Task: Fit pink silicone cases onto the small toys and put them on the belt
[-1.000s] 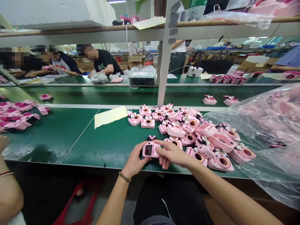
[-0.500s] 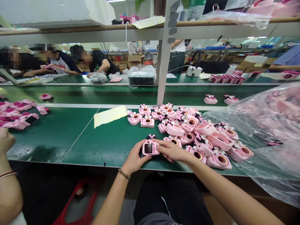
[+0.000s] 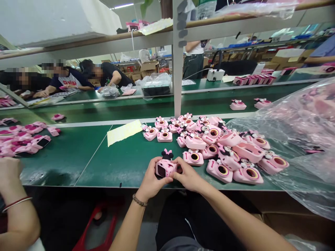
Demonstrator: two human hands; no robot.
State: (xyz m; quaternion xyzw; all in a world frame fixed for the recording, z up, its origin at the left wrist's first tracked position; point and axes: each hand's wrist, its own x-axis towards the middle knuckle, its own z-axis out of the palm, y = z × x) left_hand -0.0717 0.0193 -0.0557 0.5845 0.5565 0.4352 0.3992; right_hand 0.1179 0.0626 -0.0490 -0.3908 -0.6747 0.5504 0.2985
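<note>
A pink toy camera (image 3: 165, 168) with black ears and a pink bow is held just above the green table's front edge, its small dark screen tilted toward me. My left hand (image 3: 153, 179) grips its left side, the thumb along the bottom. On its right side my right hand (image 3: 186, 174) has thumb and fingers closed around the body. Beside my right hand lies a heap of pink camera covers (image 3: 220, 170) with round yellow-rimmed openings; several show Minnie-style figures on top.
Plastic-wrapped pink parts (image 3: 309, 115) bulge at the right. A yellow sheet (image 3: 124, 132) lies left of centre, near a pile of pink cameras (image 3: 28, 139). A co-worker's arm (image 3: 15, 202) is at the left; a white post (image 3: 178, 69) stands ahead.
The pink camera has been tilted and turned, so its screen is seen more obliquely. My right hand has shifted its hold on it. The view has tipped slightly, and the co-worker's arm reaches further in.
</note>
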